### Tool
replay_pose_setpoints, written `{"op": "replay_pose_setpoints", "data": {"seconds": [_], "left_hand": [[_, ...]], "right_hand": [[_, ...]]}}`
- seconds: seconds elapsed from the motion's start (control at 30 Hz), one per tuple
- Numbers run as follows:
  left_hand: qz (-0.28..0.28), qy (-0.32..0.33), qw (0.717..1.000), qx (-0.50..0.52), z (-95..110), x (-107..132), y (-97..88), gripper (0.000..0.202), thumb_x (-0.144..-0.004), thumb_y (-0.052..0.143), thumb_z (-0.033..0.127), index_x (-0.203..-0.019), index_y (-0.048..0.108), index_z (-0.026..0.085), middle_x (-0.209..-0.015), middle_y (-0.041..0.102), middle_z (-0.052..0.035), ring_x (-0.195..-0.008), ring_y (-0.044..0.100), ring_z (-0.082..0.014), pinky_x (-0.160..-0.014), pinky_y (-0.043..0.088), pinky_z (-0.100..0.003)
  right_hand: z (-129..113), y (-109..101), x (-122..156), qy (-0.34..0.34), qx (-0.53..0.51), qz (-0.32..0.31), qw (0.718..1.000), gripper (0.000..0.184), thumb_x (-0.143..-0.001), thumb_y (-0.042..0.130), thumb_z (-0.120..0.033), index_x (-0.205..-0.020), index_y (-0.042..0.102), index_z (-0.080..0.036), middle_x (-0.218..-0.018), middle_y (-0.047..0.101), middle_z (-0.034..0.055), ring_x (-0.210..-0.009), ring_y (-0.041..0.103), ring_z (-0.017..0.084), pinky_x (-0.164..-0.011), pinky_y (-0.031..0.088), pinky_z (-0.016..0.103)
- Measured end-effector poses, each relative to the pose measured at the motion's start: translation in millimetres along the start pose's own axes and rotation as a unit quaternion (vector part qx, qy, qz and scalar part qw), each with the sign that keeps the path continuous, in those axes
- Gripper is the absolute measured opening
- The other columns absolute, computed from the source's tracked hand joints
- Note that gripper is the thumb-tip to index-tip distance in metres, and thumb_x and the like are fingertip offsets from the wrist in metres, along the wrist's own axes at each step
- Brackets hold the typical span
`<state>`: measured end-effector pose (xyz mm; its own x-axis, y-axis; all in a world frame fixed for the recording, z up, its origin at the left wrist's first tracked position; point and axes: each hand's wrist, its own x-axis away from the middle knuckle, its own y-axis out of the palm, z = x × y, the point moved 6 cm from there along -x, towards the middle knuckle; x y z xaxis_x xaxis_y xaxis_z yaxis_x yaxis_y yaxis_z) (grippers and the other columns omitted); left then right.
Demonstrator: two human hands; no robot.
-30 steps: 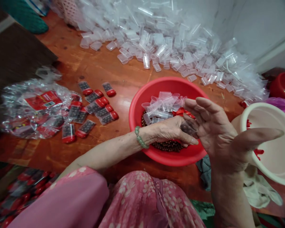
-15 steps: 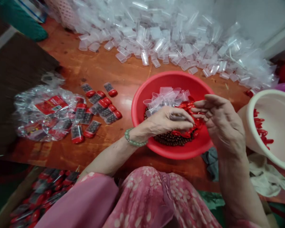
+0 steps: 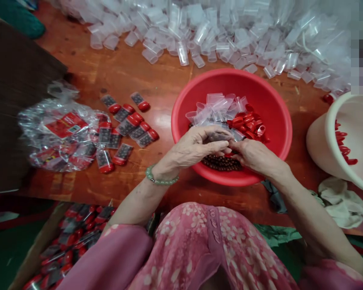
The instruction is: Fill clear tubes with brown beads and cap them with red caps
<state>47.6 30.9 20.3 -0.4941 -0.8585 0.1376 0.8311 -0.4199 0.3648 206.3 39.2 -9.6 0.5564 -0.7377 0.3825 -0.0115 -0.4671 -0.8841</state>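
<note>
Over the red bowl (image 3: pixel 181 100), my left hand (image 3: pixel 187 149), with a green bead bracelet at its wrist, is closed around a clear plastic case (image 3: pixel 219 136) that looks dark inside. My right hand (image 3: pixel 257 157) meets it at the fingertips. Its fingers are pinched together, and what they hold is hidden; a bit of red shows just below them. Inside the bowl lie clear plastic cases (image 3: pixel 211 108), a heap of red caps (image 3: pixel 252 125) and many dark brown beads (image 3: pixel 220 163).
Filled red-capped cases (image 3: pixel 134 125) lie left of the bowl, beside a clear plastic bag (image 3: pixel 63 137) of them. More filled cases (image 3: pixel 69 241) sit below the table edge. A pile of clear cases (image 3: pixel 181 36) covers the back. At right stand a white bucket (image 3: pixel 320 133) and a cloth (image 3: pixel 341 201).
My right hand has come down and left from the bowl's right side, its fingers closing in at my left hand. The view has shifted, showing the bowl higher.
</note>
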Motion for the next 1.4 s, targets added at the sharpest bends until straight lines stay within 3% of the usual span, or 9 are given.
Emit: {"op": "replay_pose_setpoints", "data": {"seconds": [0.2, 0.3, 0.5, 0.6, 0.7, 0.87, 1.07, 1.2, 1.4], "left_hand": [[0.002, -0.032, 0.987, 0.158, -10, 8, -3.8, 0.043, -0.073, 0.090, 0.031, -0.107, 0.071, 0.012, -0.096, 0.078, -0.0079, -0.083, 0.077, -0.0155, -0.077, 0.062, -0.023], [-0.017, -0.034, 0.982, 0.184, -9, 10, -3.2, 0.046, -0.072, 0.091, 0.027, -0.110, 0.070, 0.014, -0.097, 0.077, -0.0078, -0.081, 0.076, -0.0147, -0.075, 0.062, -0.023], [-0.023, -0.035, 0.984, 0.175, -10, 9, 1.3, 0.038, -0.074, 0.090, 0.030, -0.101, 0.070, 0.012, -0.101, 0.076, -0.0090, -0.078, 0.075, -0.0127, -0.073, 0.061, -0.020], [-0.012, -0.035, 0.981, 0.192, -11, 7, 3.1, 0.041, -0.073, 0.090, 0.030, -0.103, 0.068, 0.012, -0.102, 0.077, -0.0096, -0.078, 0.077, -0.0139, -0.075, 0.061, -0.021], [-0.006, -0.033, 0.977, 0.210, -13, 4, 3.9, 0.047, -0.072, 0.091, 0.032, -0.106, 0.066, 0.012, -0.102, 0.078, -0.0112, -0.082, 0.078, -0.0166, -0.077, 0.062, -0.022], [0.011, -0.016, 0.979, 0.202, -16, 2, -0.1, 0.046, -0.073, 0.090, 0.029, -0.108, 0.066, 0.011, -0.101, 0.078, -0.0102, -0.083, 0.079, -0.0171, -0.078, 0.062, -0.023], [0.019, -0.024, 0.980, 0.195, -20, 2, -9.4, 0.044, -0.071, 0.091, 0.032, -0.102, 0.068, 0.011, -0.092, 0.078, -0.0071, -0.080, 0.077, -0.0135, -0.080, 0.061, -0.021], [-0.014, -0.044, 0.985, 0.166, -20, 3, -9.9, 0.043, -0.072, 0.091, 0.037, -0.098, 0.070, 0.010, -0.090, 0.078, -0.0083, -0.079, 0.076, -0.0128, -0.079, 0.061, -0.022], [-0.044, -0.048, 0.990, 0.128, -17, 1, -8.9, 0.045, -0.074, 0.089, 0.041, -0.101, 0.069, 0.011, -0.088, 0.078, -0.0086, -0.078, 0.076, -0.0152, -0.080, 0.062, -0.028]], "right_hand": [[2, 4, -7, 0.000, -0.048, 0.013, 0.999, 0.029, -0.087, 0.057, -0.010, -0.111, 0.073, -0.017, -0.091, 0.076, 0.0097, -0.080, 0.068, 0.020, -0.073, 0.047, 0.028], [12, -16, -1, 0.018, -0.203, 0.126, 0.971, 0.015, -0.089, 0.063, -0.025, -0.097, 0.074, -0.019, -0.082, 0.074, 0.0042, -0.073, 0.066, 0.017, -0.067, 0.049, 0.027], [22, -37, 8, 0.075, -0.684, 0.366, 0.627, 0.032, -0.066, 0.087, -0.037, -0.086, 0.066, -0.022, -0.071, 0.070, -0.0046, -0.049, 0.055, 0.006, -0.050, 0.048, 0.018], [5, -31, 1, 0.064, -0.722, 0.370, 0.581, 0.035, -0.065, 0.087, -0.035, -0.089, 0.065, -0.023, -0.067, 0.068, -0.0069, -0.046, 0.056, 0.006, -0.045, 0.048, 0.016], [-4, -27, 2, 0.068, -0.643, 0.414, 0.641, 0.029, -0.076, 0.080, -0.038, -0.098, 0.067, -0.024, -0.064, 0.067, -0.0064, -0.047, 0.060, 0.010, -0.047, 0.051, 0.021], [-25, -45, 24, 0.003, -0.197, 0.555, 0.808, 0.026, -0.094, 0.064, -0.028, -0.118, 0.071, -0.021, -0.105, 0.079, 0.0080, -0.093, 0.076, 0.021, -0.088, 0.062, 0.035], [-41, -43, 22, -0.098, -0.031, 0.383, 0.918, 0.055, -0.104, 0.044, -0.023, -0.158, 0.038, -0.014, -0.131, 0.068, 0.0197, -0.120, 0.068, 0.026, -0.101, 0.059, 0.042], [-41, -45, 27, -0.148, -0.015, 0.324, 0.934, 0.061, -0.102, 0.046, -0.018, -0.162, 0.032, -0.016, -0.132, 0.068, 0.0189, -0.119, 0.070, 0.026, -0.098, 0.061, 0.040], [-36, -63, 32, -0.158, -0.098, 0.364, 0.913, 0.031, -0.094, 0.066, -0.021, -0.124, 0.068, -0.024, -0.108, 0.080, 0.0065, -0.092, 0.078, 0.020, -0.085, 0.064, 0.030]]}}
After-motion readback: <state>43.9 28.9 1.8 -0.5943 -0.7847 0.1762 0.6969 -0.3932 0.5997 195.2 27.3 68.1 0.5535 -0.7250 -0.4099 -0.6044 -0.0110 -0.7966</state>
